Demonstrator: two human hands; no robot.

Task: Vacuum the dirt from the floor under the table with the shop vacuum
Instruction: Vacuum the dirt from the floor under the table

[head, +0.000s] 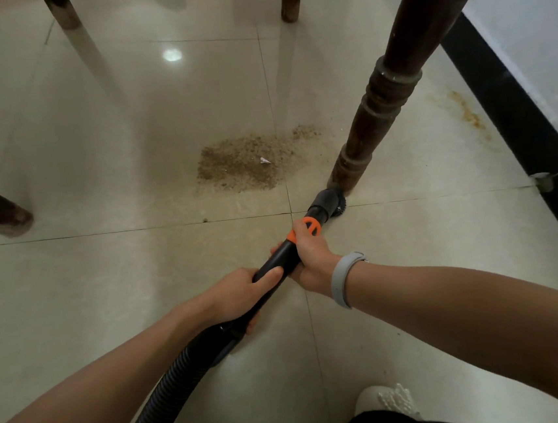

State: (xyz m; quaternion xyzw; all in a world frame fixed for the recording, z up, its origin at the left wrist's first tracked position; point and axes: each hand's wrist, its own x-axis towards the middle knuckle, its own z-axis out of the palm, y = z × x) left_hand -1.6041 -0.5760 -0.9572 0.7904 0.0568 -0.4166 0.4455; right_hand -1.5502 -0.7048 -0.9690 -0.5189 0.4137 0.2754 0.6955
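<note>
Both hands (241,293) (309,256) grip the wand (283,257); its nozzle (326,201) (bristles half hidden) touches the table leg (376,99).

No text, label, brand, number or sign can be read anywhere in the frame: not on the black vacuum wand (280,257) at centre, nor on the grey wristband (342,278) right of centre.

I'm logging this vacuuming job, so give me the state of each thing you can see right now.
dirt patch: still on the floor, not vacuumed
paper scrap: lying in the dirt
brush nozzle: on the floor beside the table leg
vacuum wand: gripped by both hands
left hand: gripping the wand
right hand: gripping the wand
</note>
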